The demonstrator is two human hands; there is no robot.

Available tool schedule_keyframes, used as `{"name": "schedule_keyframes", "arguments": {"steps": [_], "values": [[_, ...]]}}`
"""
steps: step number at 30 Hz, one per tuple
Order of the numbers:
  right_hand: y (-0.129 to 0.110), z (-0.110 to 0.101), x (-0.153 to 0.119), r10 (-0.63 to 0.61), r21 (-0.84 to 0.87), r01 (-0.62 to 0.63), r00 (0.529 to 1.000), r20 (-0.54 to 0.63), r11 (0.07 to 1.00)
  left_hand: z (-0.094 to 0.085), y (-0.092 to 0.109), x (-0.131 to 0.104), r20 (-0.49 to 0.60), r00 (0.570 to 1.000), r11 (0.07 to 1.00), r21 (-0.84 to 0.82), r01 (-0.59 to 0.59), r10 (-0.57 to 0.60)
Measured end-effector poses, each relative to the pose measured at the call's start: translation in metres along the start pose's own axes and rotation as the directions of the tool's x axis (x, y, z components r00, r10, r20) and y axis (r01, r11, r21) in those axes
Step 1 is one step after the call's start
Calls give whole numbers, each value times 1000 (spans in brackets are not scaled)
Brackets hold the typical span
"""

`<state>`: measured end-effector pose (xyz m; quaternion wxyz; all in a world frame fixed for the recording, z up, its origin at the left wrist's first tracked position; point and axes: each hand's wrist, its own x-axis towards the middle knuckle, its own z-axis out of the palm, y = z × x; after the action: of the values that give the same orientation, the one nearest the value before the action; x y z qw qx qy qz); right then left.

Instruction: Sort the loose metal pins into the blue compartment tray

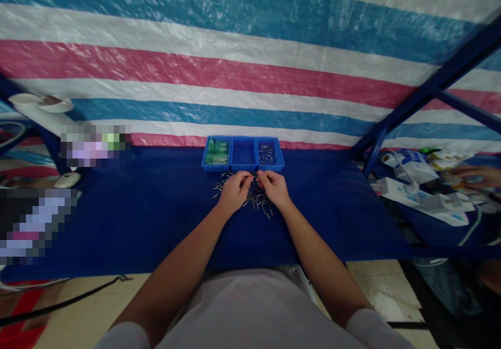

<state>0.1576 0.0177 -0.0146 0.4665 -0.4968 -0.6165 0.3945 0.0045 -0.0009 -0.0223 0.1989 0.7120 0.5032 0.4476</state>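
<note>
My left hand (236, 190) is closed, thumb and fingers pinched together over a loose pile of small dark metallic rods (256, 200). Close beside it, my right hand (274, 186) pinches in the same way, its fingertips almost meeting the left ones. Whatever lies between the fingertips is too small to make out. Just beyond the hands stands a blue three-compartment tray (243, 168). Its left compartment holds green and clear small packets (217, 152), the middle one a few small pieces, and the right one several thin metallic rods (267, 154).
The dark blue tabletop (156, 208) ends at a striped tarpaulin wall (250, 77). A blue metal frame (407, 98) rises on the right. Past it are a white power strip (422, 203) and another person's hand (475, 176). Pixelated items stand on the left.
</note>
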Motion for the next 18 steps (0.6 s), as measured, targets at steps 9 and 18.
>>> {"name": "schedule_keyframes", "arguments": {"steps": [9, 18], "values": [[-1, 1, 0, 20, 29, -21, 1000, 23, 999, -3, 1, 0, 18, 1000, 999, 32, 9, -10], [-1, 0, 0, 32, 30, -33, 999, 10, 999, 0, -1, 0, -14, 1000, 999, 25, 26, -26]]}}
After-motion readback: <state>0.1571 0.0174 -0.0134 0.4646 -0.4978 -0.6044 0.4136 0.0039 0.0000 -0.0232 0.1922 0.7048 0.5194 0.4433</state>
